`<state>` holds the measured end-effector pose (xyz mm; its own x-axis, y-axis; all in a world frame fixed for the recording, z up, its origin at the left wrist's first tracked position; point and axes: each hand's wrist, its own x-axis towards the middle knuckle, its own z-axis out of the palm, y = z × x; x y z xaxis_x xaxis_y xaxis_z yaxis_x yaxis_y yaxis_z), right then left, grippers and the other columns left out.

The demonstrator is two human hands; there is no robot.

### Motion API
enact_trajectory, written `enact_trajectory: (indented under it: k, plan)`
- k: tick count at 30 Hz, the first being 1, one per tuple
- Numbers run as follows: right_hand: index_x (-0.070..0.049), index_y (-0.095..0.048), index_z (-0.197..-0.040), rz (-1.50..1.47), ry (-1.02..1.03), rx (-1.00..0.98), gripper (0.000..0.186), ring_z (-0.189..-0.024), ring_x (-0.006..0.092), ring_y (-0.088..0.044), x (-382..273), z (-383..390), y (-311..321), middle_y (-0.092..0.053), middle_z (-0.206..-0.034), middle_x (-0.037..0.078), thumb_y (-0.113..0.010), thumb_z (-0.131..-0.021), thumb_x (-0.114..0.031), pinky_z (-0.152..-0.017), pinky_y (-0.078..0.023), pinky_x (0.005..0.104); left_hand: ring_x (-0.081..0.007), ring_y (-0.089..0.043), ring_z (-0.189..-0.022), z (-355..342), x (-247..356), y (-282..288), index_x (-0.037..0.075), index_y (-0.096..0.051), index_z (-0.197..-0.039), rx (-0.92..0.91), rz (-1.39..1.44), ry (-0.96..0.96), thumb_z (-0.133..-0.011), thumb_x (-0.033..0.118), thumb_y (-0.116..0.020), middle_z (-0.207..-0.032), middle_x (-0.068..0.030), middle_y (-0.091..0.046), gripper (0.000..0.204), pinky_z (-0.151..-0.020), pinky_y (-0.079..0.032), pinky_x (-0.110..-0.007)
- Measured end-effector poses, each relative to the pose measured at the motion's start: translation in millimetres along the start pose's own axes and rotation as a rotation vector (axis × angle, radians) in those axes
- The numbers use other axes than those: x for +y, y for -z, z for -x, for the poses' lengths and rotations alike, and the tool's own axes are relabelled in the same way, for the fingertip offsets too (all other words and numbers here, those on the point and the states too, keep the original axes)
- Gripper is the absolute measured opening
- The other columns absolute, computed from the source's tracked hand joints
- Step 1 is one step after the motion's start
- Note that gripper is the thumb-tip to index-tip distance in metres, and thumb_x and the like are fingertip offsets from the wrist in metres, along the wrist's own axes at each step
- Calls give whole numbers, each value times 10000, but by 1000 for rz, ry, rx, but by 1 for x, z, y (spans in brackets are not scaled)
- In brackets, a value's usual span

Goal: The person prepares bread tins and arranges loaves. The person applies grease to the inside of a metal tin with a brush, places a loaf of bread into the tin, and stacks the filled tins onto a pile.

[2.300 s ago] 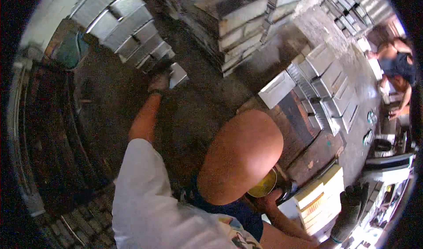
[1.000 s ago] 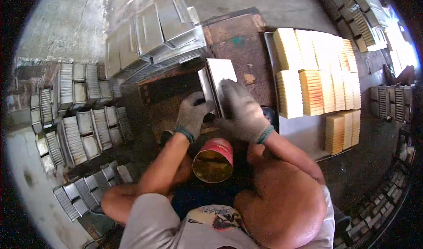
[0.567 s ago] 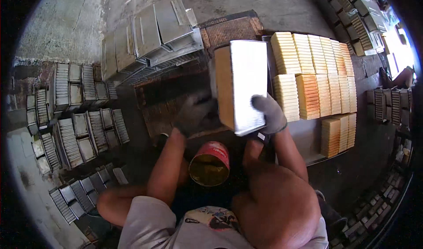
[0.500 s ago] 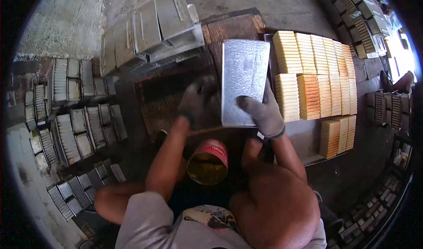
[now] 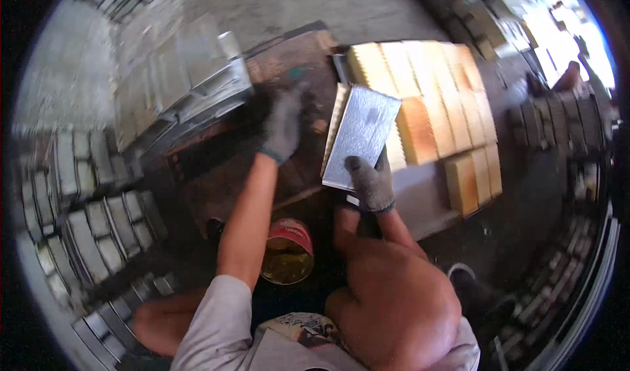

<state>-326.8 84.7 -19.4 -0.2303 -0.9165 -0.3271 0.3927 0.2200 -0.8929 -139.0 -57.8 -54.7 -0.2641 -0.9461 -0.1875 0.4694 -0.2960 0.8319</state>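
My right hand (image 5: 373, 184), in a grey knit glove, grips a flat silver metal plate (image 5: 367, 125) by its lower right corner, thumb on top. Along the plate's left side shows the ridged pale edge of a yellow block (image 5: 333, 131), seemingly behind the plate. My left hand (image 5: 283, 125), gloved too, stretches over a dark brown board (image 5: 315, 56) and is smeared by motion. Near its fingertips lies a small green spot (image 5: 295, 73) that I cannot make out. Between my legs stands a red tin (image 5: 289, 253) with a yellowish inside.
On the right, rows of ridged yellow-brown blocks (image 5: 420, 128) sit on a grey metal tray (image 5: 420, 194). Metal boxes (image 5: 177, 76) stand at the far left. Stacked metal moulds (image 5: 98, 226) line the left floor, with more stacks (image 5: 558, 125) on the right.
My left hand has moved forward, away from the plate. The plate has tilted and come lower, baring the ridged block edge at its left. The whole view has turned slightly.
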Motion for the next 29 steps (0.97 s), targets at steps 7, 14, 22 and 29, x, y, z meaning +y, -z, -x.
enact_trajectory:
  k: [7, 14, 22, 29]
  plan:
    - [7, -337, -1563, 601, 391, 377, 834, -1171, 296, -648, -93, 105, 95, -626, -1333, 202, -774, -861, -101, -963, -560, 401, -375, -303, -1536, 115, 72, 78, 102, -255, -1655, 198, 143, 145, -1050, 690, -316, -1695, -192, -279, 846, -1241, -246, -521]
    - [0, -488, -1482, 1223, 30, 669, 840, -1186, 404, -633, -43, 153, 167, -649, -1275, 239, -852, -766, -244, -969, -538, 471, -390, -421, -1466, 143, 18, 64, 94, -351, -1615, 168, 342, 297, -1055, 655, -379, -1633, -194, -398, 793, -1232, -307, -554]
    - [-11, -482, -1503, 1322, 152, 609, 858, -1198, 443, -610, -35, 133, 176, -630, -1311, 258, -825, -752, -245, -1035, -492, 503, -375, -467, -1426, 145, 14, 53, 40, -360, -1593, 95, 268, 271, -1057, 676, -358, -1556, -193, -483, 832, -1185, -370, -524]
    - [-45, -451, -1538, 1341, 200, 557, 963, -1198, 446, -602, -29, 125, 205, -623, -1345, 225, -878, -721, -322, -1029, -496, 511, -353, -487, -1411, 152, -3, 53, 73, -311, -1623, 36, 321, 313, -1066, 632, -402, -1584, -164, -457, 794, -1195, -377, -528]
